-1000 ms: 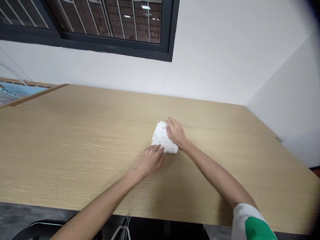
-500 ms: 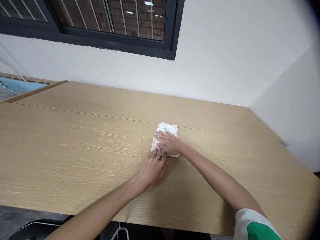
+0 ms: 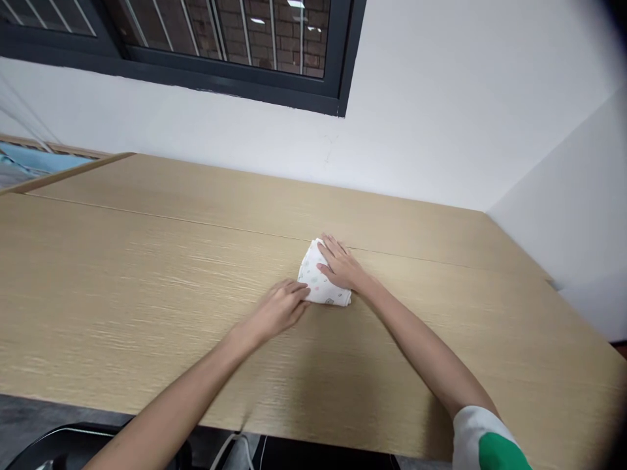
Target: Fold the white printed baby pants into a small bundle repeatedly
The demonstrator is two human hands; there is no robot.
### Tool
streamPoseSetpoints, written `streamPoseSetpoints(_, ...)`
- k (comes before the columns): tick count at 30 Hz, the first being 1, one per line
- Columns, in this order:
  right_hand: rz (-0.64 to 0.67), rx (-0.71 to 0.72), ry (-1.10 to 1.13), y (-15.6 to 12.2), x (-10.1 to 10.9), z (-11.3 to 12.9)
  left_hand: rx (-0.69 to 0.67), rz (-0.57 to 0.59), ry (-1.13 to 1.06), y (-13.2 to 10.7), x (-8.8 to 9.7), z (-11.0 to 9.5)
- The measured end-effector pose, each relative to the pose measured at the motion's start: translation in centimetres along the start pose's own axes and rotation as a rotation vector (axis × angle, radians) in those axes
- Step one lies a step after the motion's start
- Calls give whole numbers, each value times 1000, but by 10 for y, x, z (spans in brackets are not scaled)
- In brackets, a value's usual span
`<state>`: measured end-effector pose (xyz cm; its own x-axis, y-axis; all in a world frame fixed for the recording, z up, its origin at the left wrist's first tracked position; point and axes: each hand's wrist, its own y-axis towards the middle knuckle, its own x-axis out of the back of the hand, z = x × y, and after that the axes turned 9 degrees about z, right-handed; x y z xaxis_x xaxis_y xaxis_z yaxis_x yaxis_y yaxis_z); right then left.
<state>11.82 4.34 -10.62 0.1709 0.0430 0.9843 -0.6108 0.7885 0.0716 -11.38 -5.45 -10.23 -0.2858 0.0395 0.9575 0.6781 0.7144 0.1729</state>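
A small folded white cloth (image 3: 321,286) with tiny coloured prints lies on the light wooden table (image 3: 147,274), near its middle. My right hand (image 3: 340,264) rests flat on the cloth's far right part, fingers stretched out and a little apart. My left hand (image 3: 279,307) is at the cloth's near left edge; its fingertips touch that edge, fingers extended and close together. Neither hand lifts the cloth off the table.
A white wall runs behind the table, with a dark-framed window (image 3: 337,59) above it. A second wall closes in on the right. At the far left a blue surface (image 3: 29,163) adjoins the table. Dark objects (image 3: 73,444) show below the near edge.
My right hand slid from the cloth's middle back toward its far right side. My left hand shifted left, from under the right hand to the cloth's left edge. The cloth looks slightly more compact.
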Motion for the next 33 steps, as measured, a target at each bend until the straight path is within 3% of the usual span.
streamPoseSetpoints(3,31,-66,8,-9,26,16,-28,11,-4,0,2,13)
streamPoseSetpoints(7,294,-40,-37,-28,56,47,-14,1,-27,5,1,13)
streamPoseSetpoints(12,432,-2,-176,-45,60,70,55,16,-165,8,7,9)
streamPoseSetpoints(16,504,-18,-20,-40,69,58,161,29,-304,5,19,7)
streamPoseSetpoints(21,402,1,222,-27,83,24,234,-106,-581,7,20,14)
streamPoseSetpoints(26,241,-86,299,-15,70,-4,241,-182,-669,32,10,35)
streamPoseSetpoints(30,87,-167,305,-7,47,-16,318,-135,-423,57,11,47)
streamPoseSetpoints(33,-1,-183,246,-4,32,-18,379,-100,-219,69,10,45)
